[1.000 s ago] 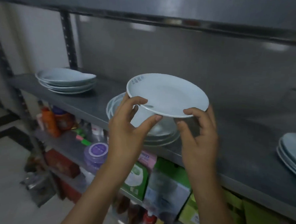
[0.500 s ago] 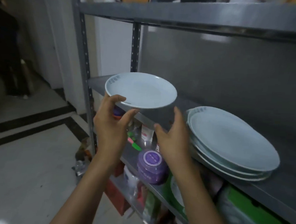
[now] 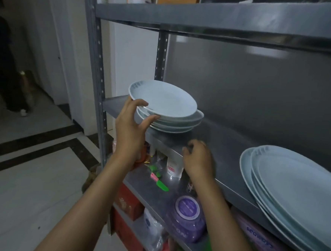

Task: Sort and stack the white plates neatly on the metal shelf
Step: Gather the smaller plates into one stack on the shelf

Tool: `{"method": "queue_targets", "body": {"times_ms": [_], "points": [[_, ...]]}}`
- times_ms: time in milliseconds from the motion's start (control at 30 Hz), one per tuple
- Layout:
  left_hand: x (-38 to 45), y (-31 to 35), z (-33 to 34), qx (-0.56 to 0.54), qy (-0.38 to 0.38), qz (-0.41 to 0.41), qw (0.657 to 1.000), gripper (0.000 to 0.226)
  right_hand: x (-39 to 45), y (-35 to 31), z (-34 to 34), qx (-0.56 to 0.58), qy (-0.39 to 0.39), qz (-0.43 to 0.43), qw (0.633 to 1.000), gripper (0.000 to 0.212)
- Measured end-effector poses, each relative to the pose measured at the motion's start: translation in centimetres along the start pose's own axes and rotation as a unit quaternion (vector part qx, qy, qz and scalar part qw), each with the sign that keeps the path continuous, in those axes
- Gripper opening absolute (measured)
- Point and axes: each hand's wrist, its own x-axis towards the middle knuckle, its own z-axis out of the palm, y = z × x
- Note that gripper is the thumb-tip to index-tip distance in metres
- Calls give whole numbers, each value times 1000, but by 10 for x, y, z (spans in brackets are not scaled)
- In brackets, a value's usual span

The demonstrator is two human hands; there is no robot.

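A white plate with a dark rim mark sits tilted on top of a small stack of white plates at the left end of the metal shelf. My left hand grips the near edge of that top plate, thumb over the rim and fingers under it. My right hand hovers free at the shelf's front edge, fingers loosely curled, holding nothing. A second stack of larger white plates lies on the same shelf at the right.
An upper shelf hangs close above. The lower shelf carries a purple jar, red boxes, green clips and packets. A perforated upright frames the left side. Tiled floor lies at left, with a person standing far back.
The plate has been carried left and set down onto the left stack. My right hand has let go of it and dropped to the shelf edge. The view has swung left.
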Motion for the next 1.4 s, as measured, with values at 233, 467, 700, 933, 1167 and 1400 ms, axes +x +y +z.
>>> {"method": "queue_targets", "body": {"times_ms": [233, 467, 700, 933, 1167, 1400], "points": [[36, -35, 32, 14, -45, -37, 998, 30, 9, 8, 16, -48, 37, -17, 998, 18], [47, -64, 37, 14, -92, -75, 993, 35, 11, 6, 23, -86, 70, -28, 993, 18], [45, -79, 31, 47, -151, -65, 985, 46, 11, 7, 26, -107, 71, -32, 991, 19], [28, -83, 33, 76, -193, -97, 973, 72, 13, 7, 30, -118, 60, -31, 991, 21], [6, -50, 27, 112, -138, -54, 983, 70, 10, 7, 27, -128, 41, -47, 990, 24], [-63, -20, 16, 164, -198, 56, 965, 56, -13, 12, 15, -157, 33, -110, 981, 38]]}}
